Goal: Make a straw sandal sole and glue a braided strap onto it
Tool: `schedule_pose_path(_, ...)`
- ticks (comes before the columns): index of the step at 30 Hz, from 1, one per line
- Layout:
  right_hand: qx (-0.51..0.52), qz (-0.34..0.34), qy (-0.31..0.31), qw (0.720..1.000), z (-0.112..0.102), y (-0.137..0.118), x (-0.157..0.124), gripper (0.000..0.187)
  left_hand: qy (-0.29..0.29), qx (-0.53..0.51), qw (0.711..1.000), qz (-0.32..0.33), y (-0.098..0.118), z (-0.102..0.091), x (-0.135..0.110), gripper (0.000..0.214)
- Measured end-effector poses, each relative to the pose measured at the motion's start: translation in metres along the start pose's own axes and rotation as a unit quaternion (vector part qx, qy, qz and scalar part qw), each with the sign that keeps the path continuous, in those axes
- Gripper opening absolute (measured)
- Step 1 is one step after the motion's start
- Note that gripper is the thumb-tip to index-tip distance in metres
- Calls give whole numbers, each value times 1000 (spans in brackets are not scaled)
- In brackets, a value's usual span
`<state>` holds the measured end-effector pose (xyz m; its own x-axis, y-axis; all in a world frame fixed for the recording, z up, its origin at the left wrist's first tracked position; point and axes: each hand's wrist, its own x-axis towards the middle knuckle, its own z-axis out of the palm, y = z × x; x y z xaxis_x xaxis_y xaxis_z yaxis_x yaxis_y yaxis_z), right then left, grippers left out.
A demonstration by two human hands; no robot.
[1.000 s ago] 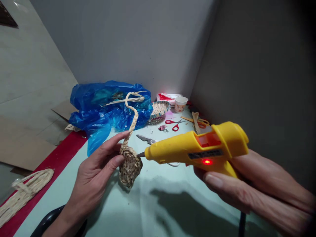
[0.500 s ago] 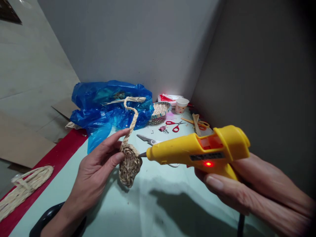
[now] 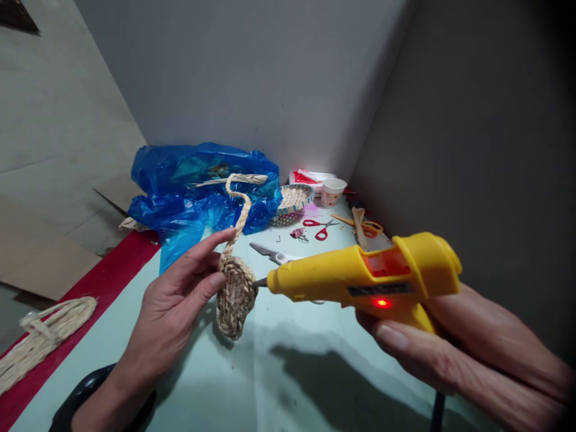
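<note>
My left hand (image 3: 175,312) pinches a small woven straw piece (image 3: 236,297) between thumb and fingers, above the table. From its top rises a pale braided cord (image 3: 243,216) that bends in a curve, with my index finger against it. My right hand (image 3: 441,354) is wrapped round the handle of a yellow hot glue gun (image 3: 324,275), whose red light glows. The dark nozzle points left and meets or nearly meets the right edge of the woven piece; actual contact is hard to tell. White-handled scissors (image 3: 270,253) lie partly hidden behind the gun.
Behind my hands lie a crumpled blue plastic bag (image 3: 180,180), a shallow woven basket (image 3: 294,198), a paper cup (image 3: 333,192), red-handled scissors (image 3: 321,233) and orange-handled scissors (image 3: 371,228). A straw bundle (image 3: 49,339) rests at the left. Grey walls (image 3: 252,78) stand close behind.
The woven piece has turned slightly in my left hand, showing more of its face. The glue gun has hardly moved, its nozzle still at the piece's right edge.
</note>
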<state>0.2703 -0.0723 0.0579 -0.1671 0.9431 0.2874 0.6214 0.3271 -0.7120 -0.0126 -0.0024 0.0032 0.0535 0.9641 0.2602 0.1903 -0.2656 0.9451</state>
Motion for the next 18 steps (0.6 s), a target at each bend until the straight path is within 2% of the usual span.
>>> schedule_pose_path(4, 13, 9, -10, 1000, 1, 1, 0, 11, -7, -10, 1000, -6, -1, 1, 0, 43)
schedule_pose_path(10, -4, 25, 11, 1000, 3, -2, -3, 18, -16, -5, 1000, -11, -1, 1, -1, 42)
schedule_pose_path(18, 5, -21, -1, 1000, 3, 1, 3, 13, -15, -18, 999, -22, -3, 1, 0, 43)
